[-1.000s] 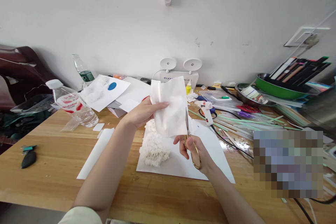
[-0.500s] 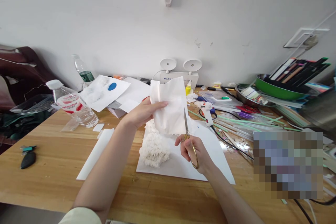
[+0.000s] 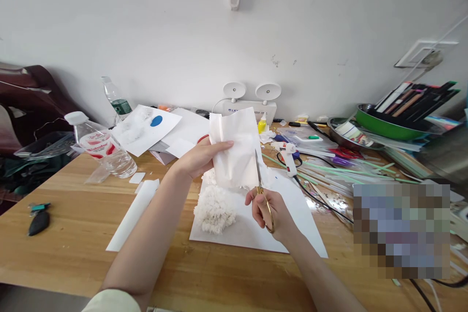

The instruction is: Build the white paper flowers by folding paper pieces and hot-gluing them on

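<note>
My left hand pinches a folded sheet of thin white paper by its left side, thumb in front. The paper is held upright above the table. In my right hand is a pair of gold-handled scissors, with its blades pointing up along the paper's right edge. Whether the blades are parted is hard to tell. Beneath the paper, a fluffy pile of white paper ruffles rests on a large white sheet, partly hidden by the held paper.
A water bottle stands tilted-looking at left, near a paper strip. To the right lie a white glue gun with a cord, several thin sticks and a green bowl of markers. An emergency light stands against the wall.
Almost nothing differs. Both hands keep their hold on the paper and the scissors, in nearly the same place.
</note>
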A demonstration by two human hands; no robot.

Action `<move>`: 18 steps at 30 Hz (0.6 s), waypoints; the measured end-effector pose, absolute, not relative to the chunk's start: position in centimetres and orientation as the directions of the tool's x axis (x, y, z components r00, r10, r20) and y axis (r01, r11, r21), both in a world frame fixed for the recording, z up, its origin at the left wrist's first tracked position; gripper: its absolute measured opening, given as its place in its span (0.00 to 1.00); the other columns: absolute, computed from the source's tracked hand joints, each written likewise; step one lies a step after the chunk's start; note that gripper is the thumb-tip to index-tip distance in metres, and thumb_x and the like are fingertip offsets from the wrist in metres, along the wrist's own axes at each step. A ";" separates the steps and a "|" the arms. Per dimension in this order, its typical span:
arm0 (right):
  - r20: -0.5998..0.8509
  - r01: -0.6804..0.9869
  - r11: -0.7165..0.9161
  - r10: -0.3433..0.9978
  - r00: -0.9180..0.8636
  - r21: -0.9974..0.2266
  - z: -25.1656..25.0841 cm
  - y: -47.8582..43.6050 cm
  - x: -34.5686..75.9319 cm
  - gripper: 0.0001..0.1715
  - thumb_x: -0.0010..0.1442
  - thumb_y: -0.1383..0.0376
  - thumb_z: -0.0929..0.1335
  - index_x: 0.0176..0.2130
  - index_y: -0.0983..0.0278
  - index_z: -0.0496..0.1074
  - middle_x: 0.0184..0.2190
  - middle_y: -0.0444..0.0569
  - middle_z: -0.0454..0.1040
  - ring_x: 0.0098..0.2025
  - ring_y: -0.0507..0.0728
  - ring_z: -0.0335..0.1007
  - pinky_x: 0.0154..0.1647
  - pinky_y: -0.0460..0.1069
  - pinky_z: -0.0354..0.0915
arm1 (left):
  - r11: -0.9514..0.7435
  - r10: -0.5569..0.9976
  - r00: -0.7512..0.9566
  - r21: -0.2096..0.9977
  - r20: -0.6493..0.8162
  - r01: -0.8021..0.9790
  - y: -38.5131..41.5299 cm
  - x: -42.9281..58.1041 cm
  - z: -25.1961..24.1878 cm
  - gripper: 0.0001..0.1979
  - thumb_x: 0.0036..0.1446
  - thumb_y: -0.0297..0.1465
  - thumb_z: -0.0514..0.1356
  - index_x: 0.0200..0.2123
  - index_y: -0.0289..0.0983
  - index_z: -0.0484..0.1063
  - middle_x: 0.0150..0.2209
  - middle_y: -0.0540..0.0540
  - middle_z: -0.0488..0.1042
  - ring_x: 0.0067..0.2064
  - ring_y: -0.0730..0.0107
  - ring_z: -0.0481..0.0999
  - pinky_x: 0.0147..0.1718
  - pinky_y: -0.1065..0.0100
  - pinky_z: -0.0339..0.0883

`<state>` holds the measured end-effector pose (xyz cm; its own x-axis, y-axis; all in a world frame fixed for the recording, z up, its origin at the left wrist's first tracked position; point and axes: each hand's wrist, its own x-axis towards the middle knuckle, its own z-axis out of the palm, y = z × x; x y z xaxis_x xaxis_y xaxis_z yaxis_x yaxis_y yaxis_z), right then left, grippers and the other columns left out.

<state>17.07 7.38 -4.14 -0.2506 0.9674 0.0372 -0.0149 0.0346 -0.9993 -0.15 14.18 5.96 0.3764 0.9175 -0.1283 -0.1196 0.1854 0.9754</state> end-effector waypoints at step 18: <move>0.030 -0.026 0.024 0.956 -0.291 -0.999 -4.1 7.1 17.2 0.33 0.49 0.38 0.57 0.18 0.63 0.62 0.07 0.42 0.54 0.15 0.51 0.53 0.12 0.46 0.47 | 0.235 0.896 0.424 0.951 -0.132 -0.202 14.5 -0.2 5.6 0.18 0.49 0.30 0.60 0.45 0.34 0.68 0.44 0.40 0.73 0.45 0.60 0.72 0.43 0.66 0.68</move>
